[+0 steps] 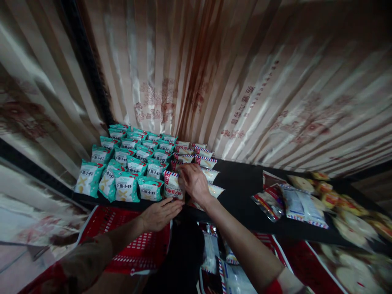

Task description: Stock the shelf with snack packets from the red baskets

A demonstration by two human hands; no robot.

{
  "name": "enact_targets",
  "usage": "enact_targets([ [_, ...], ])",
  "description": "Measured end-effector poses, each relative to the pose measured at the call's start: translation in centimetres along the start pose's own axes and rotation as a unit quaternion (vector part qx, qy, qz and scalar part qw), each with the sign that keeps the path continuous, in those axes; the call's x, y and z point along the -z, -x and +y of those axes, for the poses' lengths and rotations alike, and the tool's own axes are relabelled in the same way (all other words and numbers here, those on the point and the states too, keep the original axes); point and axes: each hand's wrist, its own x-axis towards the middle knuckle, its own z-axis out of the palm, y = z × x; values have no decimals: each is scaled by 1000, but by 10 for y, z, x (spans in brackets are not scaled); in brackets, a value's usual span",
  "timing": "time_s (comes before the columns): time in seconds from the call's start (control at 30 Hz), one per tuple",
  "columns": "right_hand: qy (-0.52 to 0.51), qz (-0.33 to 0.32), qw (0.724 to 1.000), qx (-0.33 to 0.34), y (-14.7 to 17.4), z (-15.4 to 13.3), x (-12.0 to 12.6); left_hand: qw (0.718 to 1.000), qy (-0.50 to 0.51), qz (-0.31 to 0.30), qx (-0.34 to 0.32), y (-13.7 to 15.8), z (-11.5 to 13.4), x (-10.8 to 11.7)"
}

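Observation:
A white snack bag (172, 187) with red lettering and a striped top edge stands upright at the front of the black shelf (235, 192). My right hand (195, 182) has its fingers bent around the bag's upper right side. Stretched out flat, the fingers of my left hand (161, 214) lie along the bag's lower front edge. Directly left of it stands a teal-and-white snack bag (150, 189), one of several in rows. Behind and right of my right hand are more striped-edge bags (206, 162), some partly hidden by it.
A red basket (134, 245) sits below the shelf at left. Another basket at lower right holds striped packets (235, 277). Loose packets (301, 204) and round yellow-and-white packages (330, 199) lie on the right of the shelf. A patterned curtain (190, 73) hangs behind.

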Motion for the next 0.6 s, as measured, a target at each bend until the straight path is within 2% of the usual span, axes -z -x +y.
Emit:
enact_targets([
  [0.1, 33, -19, 999, 0, -13, 10, 2, 1000, -15, -3, -23, 0, -3, 3],
  [0.3, 72, -110, 991, 18, -37, 20, 1, 997, -17, -25, -71, -8, -15, 15],
  [0.47, 36, -188, 981, -35, -52, 22, 8, 998, -2, -9, -68, -12, -22, 11],
  [0.6, 59, -215, 973, -58, -61, 29, 9, 998, 21, 13, -64, -9, -22, 4],
])
